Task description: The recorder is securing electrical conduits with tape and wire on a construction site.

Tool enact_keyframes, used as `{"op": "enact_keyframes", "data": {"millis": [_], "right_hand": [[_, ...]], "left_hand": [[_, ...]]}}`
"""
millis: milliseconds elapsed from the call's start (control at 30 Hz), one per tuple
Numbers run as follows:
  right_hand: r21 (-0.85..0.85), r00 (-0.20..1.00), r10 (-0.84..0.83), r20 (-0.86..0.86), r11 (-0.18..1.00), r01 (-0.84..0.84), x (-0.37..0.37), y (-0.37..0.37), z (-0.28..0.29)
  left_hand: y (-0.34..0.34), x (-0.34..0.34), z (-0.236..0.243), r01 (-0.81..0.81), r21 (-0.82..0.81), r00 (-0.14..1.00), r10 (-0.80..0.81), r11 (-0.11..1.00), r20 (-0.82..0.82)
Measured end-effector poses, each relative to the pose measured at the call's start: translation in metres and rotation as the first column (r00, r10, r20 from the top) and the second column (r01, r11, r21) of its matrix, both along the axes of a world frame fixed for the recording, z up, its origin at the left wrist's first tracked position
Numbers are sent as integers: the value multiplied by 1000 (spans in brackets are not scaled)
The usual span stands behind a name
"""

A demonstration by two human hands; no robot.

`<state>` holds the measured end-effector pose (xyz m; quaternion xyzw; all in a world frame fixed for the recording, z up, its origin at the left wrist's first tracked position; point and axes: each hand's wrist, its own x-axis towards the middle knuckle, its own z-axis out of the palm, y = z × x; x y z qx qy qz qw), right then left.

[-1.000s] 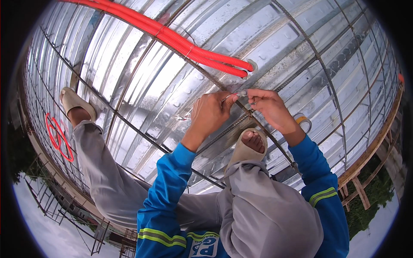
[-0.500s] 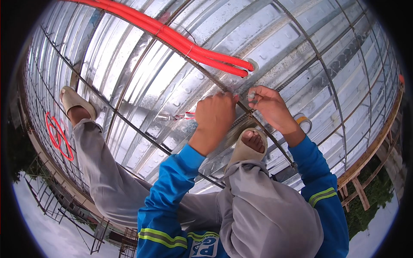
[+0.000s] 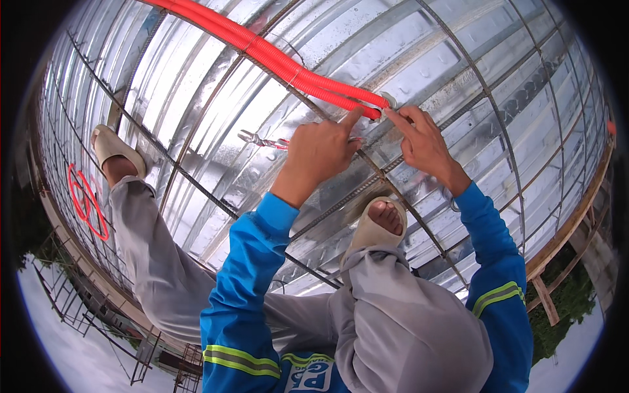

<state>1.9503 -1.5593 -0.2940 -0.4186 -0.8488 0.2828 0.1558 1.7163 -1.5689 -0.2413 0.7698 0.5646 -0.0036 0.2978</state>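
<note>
Two red corrugated conduits (image 3: pixel 288 73) run side by side down from the upper left. Their open ends lie near a pale round fitting (image 3: pixel 388 99) on the metal decking. My left hand (image 3: pixel 318 152) is closed around red-handled pliers (image 3: pixel 254 138), whose metal jaws stick out to the left. Its index finger reaches up to the lower conduit close to its end. On the other side, my right hand (image 3: pixel 427 147) stretches its index finger to the conduit ends, with the other fingers loosely bent. I see nothing held in it.
Ribbed shiny decking (image 3: pixel 216 118) spreads under a grid of steel bars (image 3: pixel 485 88). My sandalled feet (image 3: pixel 383 223) rest among the bars. A red conduit coil (image 3: pixel 86 202) lies at far left. A wooden edge board (image 3: pixel 570 226) borders the right side.
Both hands have moved up to the conduit ends, the pliers rising with my left. Both index fingers now stretch out; the right fingers were bent together around something small and greyish.
</note>
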Motion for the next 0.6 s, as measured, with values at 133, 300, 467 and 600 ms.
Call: {"op": "enact_keyframes", "data": {"millis": [133, 300, 467, 600], "right_hand": [[13, 999, 16, -32, 1000, -15, 0, -1, -3], [100, 987, 83, 135, 990, -97, -1, -1, -9], [226, 946, 116, 302, 956, -189, -4, -1, -12], [292, 894, 84, 440, 928, -231, -12, -4, -7]], "left_hand": [[3, 8, -2, 2, -91, 997, -9, 996, -73], [4, 10, 0, -21, -128, 997, 12, 992, -75], [6, 10, 6, -30, -135, 995, 17, 990, -98], [9, 8, 10, -17, -166, 993, -2, 986, -115]]}}
